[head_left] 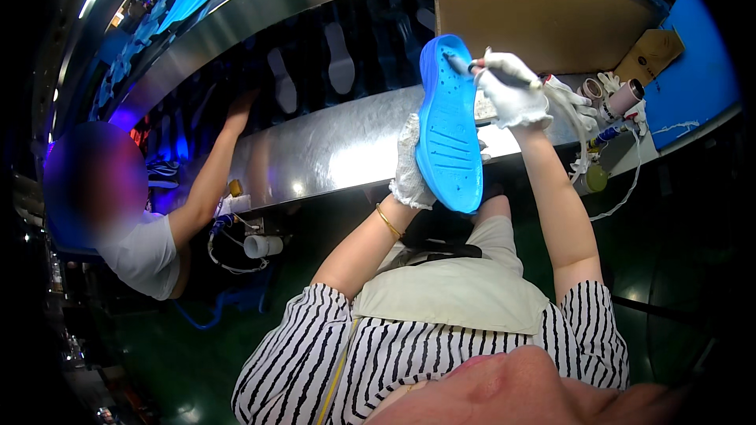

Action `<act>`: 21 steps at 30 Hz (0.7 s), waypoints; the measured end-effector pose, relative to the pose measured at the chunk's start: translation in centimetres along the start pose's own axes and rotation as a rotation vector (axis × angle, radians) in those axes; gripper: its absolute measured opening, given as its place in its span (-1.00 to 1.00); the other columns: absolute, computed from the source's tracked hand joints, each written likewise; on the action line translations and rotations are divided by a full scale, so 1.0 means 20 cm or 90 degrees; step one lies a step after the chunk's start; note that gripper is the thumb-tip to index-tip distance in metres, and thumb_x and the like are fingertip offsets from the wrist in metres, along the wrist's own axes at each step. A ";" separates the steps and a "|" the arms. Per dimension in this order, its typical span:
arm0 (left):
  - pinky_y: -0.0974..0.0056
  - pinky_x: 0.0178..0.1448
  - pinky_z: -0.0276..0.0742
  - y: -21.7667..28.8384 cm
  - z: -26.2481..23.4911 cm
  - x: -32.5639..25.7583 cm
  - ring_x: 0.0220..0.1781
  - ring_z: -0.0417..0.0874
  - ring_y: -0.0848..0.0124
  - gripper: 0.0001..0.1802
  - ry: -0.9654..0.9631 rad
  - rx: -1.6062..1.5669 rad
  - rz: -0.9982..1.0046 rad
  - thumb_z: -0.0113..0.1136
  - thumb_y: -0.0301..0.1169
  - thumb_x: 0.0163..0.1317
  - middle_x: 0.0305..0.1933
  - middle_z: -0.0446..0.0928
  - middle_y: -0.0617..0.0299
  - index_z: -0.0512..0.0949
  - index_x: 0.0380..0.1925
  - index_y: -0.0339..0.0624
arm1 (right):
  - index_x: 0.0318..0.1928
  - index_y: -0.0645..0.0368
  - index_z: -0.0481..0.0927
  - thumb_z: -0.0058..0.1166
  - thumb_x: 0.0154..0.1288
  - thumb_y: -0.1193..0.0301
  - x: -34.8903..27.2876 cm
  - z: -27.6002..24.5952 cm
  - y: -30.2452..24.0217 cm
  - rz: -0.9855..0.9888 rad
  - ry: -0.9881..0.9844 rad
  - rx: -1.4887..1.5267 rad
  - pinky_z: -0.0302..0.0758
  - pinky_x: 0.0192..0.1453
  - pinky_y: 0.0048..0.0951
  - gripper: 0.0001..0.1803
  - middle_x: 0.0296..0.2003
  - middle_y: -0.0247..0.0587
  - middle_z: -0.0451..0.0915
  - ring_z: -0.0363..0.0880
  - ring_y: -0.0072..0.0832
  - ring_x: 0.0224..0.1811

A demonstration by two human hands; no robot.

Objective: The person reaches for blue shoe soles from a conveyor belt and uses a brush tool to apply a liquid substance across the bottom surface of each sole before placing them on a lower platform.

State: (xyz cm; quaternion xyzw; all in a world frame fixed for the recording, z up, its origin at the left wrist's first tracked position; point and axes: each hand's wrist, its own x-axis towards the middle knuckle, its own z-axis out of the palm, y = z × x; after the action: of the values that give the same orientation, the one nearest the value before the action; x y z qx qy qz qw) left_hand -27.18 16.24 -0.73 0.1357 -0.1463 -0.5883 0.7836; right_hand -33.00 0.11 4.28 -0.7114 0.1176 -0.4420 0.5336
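Head view is pretty dark around the edges, so a lot is hard to make out. The fisheye rim cuts off the far right of the tabletop (677,142), and the stuff piled there is a jumble: a couple of tape-like rolls (626,97), a small round jar (596,179) and some white cord (630,181). Can't tell what's in the jar. The left hand (409,169) is mostly hidden behind the blue shoe sole (449,126), only the white glove's edge shows, but it's clearly closed around the sole's side, holding it upright in the air in front of the metal conveyor housing (315,153). The right hand (510,88), also in a white glove, is closed around a thin pen-like tool (475,66), its tip touching the top end of the sole. The tool's tip itself is too small to see properly.

Behind that, pale sole shapes (340,55) sit on the dark belt. A big sheet of cardboard (535,8) leans at the back. On the left, a co-worker's arm (213,165) reaches up to the belt; that hand (240,106) is too dim to read.
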 end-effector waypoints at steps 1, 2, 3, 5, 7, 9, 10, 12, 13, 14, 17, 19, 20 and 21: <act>-0.02 0.12 0.49 0.01 0.00 0.00 0.05 0.51 -0.03 -0.10 -0.002 0.037 0.007 -0.31 0.31 0.18 0.11 0.37 -0.18 0.15 0.24 -0.26 | -0.33 0.23 0.58 0.17 0.10 0.54 -0.03 0.01 0.02 -0.040 -0.024 -0.070 0.49 -0.15 -0.59 -0.91 -0.39 -0.28 0.60 0.57 -0.62 -0.31; -0.02 0.11 0.50 0.02 -0.03 0.00 0.04 0.52 -0.02 -0.12 0.009 0.048 0.022 -0.31 0.30 0.19 0.11 0.37 -0.17 0.16 0.23 -0.25 | -0.32 0.21 0.59 0.16 0.10 0.53 -0.08 0.01 -0.04 -0.040 -0.087 -0.126 0.48 -0.16 -0.56 -0.90 -0.40 -0.28 0.59 0.56 -0.61 -0.29; -0.02 0.11 0.50 0.04 -0.07 0.02 0.03 0.52 -0.01 -0.13 0.020 0.060 0.035 -0.32 0.29 0.20 0.12 0.37 -0.16 0.17 0.23 -0.25 | -0.32 0.21 0.59 0.19 0.08 0.54 -0.13 0.02 -0.12 0.080 -0.126 -0.098 0.49 -0.15 -0.53 -0.89 -0.38 -0.29 0.59 0.55 -0.60 -0.27; -0.02 0.09 0.51 0.06 -0.08 0.00 0.00 0.54 0.01 -0.15 0.061 0.033 0.054 -0.32 0.27 0.21 0.10 0.38 -0.15 0.17 0.23 -0.24 | -0.31 0.20 0.60 0.21 0.05 0.56 -0.21 0.01 -0.08 -0.068 -0.206 -0.086 0.49 -0.15 -0.56 -0.85 -0.37 -0.30 0.60 0.56 -0.59 -0.27; -0.01 0.07 0.52 0.07 -0.08 -0.02 -0.03 0.55 0.01 -0.17 0.115 -0.054 0.056 -0.30 0.25 0.22 0.05 0.42 -0.15 0.18 0.23 -0.24 | -0.30 0.22 0.60 0.21 0.03 0.61 -0.28 -0.04 -0.16 0.024 -0.276 -0.056 0.50 -0.16 -0.58 -0.83 -0.36 -0.29 0.60 0.57 -0.59 -0.27; -0.03 0.06 0.53 0.07 -0.12 -0.01 -0.01 0.54 0.01 -0.16 0.053 -0.025 0.032 -0.31 0.26 0.22 0.06 0.41 -0.15 0.16 0.24 -0.22 | -0.26 0.27 0.59 0.14 0.04 0.71 -0.24 -0.09 -0.17 0.048 -0.270 0.063 0.52 -0.14 -0.54 -0.79 -0.29 -0.24 0.59 0.56 -0.57 -0.25; -0.04 0.06 0.53 0.09 -0.09 -0.02 0.00 0.54 0.01 -0.16 0.044 0.000 0.029 -0.31 0.26 0.22 0.07 0.41 -0.15 0.16 0.24 -0.22 | -0.26 0.28 0.58 0.14 0.04 0.71 -0.21 -0.11 -0.19 -0.017 -0.262 -0.016 0.52 -0.14 -0.53 -0.79 -0.29 -0.23 0.59 0.57 -0.55 -0.26; -0.04 0.05 0.53 0.10 -0.06 -0.02 0.01 0.53 -0.01 -0.18 -0.003 0.037 0.027 -0.26 0.24 0.22 0.07 0.40 -0.15 0.18 0.23 -0.22 | -0.27 0.26 0.57 0.16 -0.01 0.71 -0.17 -0.11 -0.19 -0.137 -0.271 -0.096 0.52 -0.14 -0.48 -0.77 -0.30 -0.20 0.59 0.58 -0.47 -0.28; -0.04 0.05 0.53 0.10 -0.06 0.00 0.01 0.53 0.02 -0.19 0.026 0.078 0.056 -0.24 0.24 0.22 0.06 0.41 -0.14 0.18 0.22 -0.22 | -0.29 0.22 0.58 0.15 -0.06 0.69 -0.16 -0.09 -0.23 -0.249 -0.304 -0.163 0.51 -0.16 -0.44 -0.75 -0.34 -0.21 0.58 0.58 -0.33 -0.31; -0.04 0.05 0.54 0.11 -0.05 0.01 0.00 0.54 0.04 -0.19 0.054 0.118 0.086 -0.22 0.23 0.22 0.06 0.42 -0.12 0.19 0.22 -0.22 | -0.30 0.18 0.58 0.14 -0.09 0.67 -0.15 -0.10 -0.26 -0.284 -0.361 -0.207 0.51 -0.17 -0.42 -0.74 -0.35 -0.21 0.58 0.57 -0.27 -0.31; -0.03 0.06 0.54 0.14 -0.06 0.00 0.01 0.54 0.09 -0.21 0.106 0.191 0.145 -0.19 0.22 0.22 0.05 0.44 -0.08 0.20 0.21 -0.21 | -0.38 0.15 0.51 0.16 -0.14 0.67 -0.19 -0.15 -0.33 -0.273 -0.512 -0.331 0.50 -0.14 -0.32 -0.76 -0.37 -0.19 0.58 0.57 -0.16 -0.25; -0.02 0.08 0.53 0.17 -0.08 -0.01 0.02 0.54 0.12 -0.21 0.088 0.176 0.141 -0.20 0.22 0.22 0.05 0.44 -0.06 0.20 0.21 -0.20 | -0.39 0.15 0.52 0.18 -0.18 0.68 -0.19 -0.18 -0.37 -0.255 -0.581 -0.286 0.51 -0.13 -0.33 -0.74 -0.37 -0.19 0.58 0.58 -0.19 -0.24; -0.01 0.10 0.52 0.17 -0.09 -0.02 0.02 0.54 0.10 -0.20 0.092 0.152 0.136 -0.21 0.23 0.21 0.06 0.43 -0.07 0.20 0.21 -0.20 | -0.39 0.15 0.53 0.21 -0.23 0.68 -0.18 -0.19 -0.37 -0.272 -0.537 -0.195 0.51 -0.10 -0.35 -0.71 -0.38 -0.18 0.58 0.59 -0.23 -0.23; -0.01 0.12 0.50 0.17 -0.12 -0.03 0.02 0.54 0.09 -0.19 0.097 0.129 0.132 -0.21 0.24 0.20 0.07 0.43 -0.07 0.19 0.22 -0.20 | -0.36 0.19 0.55 0.20 -0.17 0.71 -0.18 -0.18 -0.39 -0.231 -0.491 -0.178 0.51 -0.10 -0.39 -0.72 -0.36 -0.19 0.60 0.60 -0.35 -0.23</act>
State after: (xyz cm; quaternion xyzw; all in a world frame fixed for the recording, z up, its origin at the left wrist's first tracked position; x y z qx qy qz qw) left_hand -23.39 17.82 -1.62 0.2426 -0.1579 -0.4743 0.8314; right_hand -40.25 3.28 9.39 -0.8986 -0.1578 -0.2109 0.3508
